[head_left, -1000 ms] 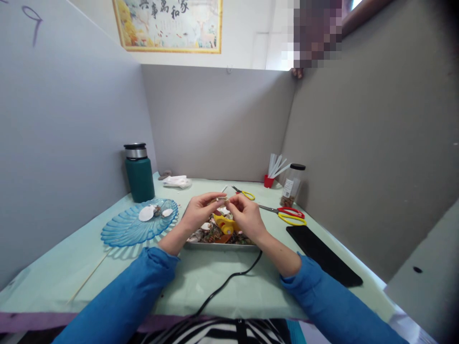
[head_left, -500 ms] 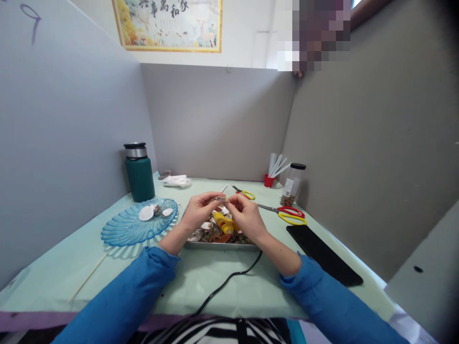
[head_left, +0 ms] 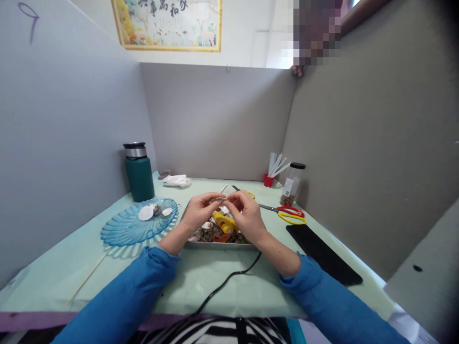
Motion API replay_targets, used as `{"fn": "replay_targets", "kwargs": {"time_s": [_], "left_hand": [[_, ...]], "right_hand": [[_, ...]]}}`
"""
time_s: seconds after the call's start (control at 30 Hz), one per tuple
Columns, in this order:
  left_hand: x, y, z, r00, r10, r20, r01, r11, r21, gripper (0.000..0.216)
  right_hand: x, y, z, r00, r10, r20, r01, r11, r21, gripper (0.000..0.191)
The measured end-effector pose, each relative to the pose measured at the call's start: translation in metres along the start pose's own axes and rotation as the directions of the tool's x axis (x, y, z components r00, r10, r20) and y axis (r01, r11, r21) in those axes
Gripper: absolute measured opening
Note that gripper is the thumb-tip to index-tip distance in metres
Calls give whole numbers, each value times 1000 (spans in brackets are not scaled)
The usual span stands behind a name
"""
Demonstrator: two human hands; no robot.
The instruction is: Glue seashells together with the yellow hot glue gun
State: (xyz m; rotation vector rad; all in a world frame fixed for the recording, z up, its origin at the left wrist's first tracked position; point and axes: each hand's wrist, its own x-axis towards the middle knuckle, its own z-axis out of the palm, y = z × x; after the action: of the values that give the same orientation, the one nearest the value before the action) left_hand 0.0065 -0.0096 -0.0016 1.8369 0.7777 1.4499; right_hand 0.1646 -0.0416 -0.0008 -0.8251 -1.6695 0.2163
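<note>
My left hand (head_left: pixel 197 211) and my right hand (head_left: pixel 248 217) meet above the tray, each closed in a pinch. Between their fingertips is a small, thin, brownish piece (head_left: pixel 218 198); its kind is too small to make out. Below my hands is a shallow metal tray (head_left: pixel 219 246) filled with shells and dark bits. A yellow plastic object (head_left: pixel 225 222) lies on top of them, beside a flat orange-brown piece (head_left: pixel 223 238). Left of the tray, a blue scalloped glass plate (head_left: pixel 122 229) bears a white shell (head_left: pixel 146 212) and smaller pieces.
A green bottle (head_left: pixel 139 174) and white packet (head_left: pixel 177 180) stand behind. Scissors (head_left: pixel 290 215), a lidded jar (head_left: pixel 291 186), a red cup of white sticks (head_left: pixel 268 180) and a black slab (head_left: pixel 322 253) lie right. A cord (head_left: pixel 229 278) crosses the front. Another person's hand (head_left: pixel 297 70) touches the partition.
My right hand has shifted slightly, and its fingers now cover more of the yellow-handled scissors behind. The small piece has turned a little between my fingertips.
</note>
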Motion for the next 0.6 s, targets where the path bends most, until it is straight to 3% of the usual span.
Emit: {"fn": "replay_targets", "kwargs": {"time_s": [0.6], "left_hand": [[-1, 1, -1, 998, 51, 34, -53, 997, 48, 25]], "right_hand": [[0, -1, 0, 999, -32, 1, 32, 998, -53, 11]]}}
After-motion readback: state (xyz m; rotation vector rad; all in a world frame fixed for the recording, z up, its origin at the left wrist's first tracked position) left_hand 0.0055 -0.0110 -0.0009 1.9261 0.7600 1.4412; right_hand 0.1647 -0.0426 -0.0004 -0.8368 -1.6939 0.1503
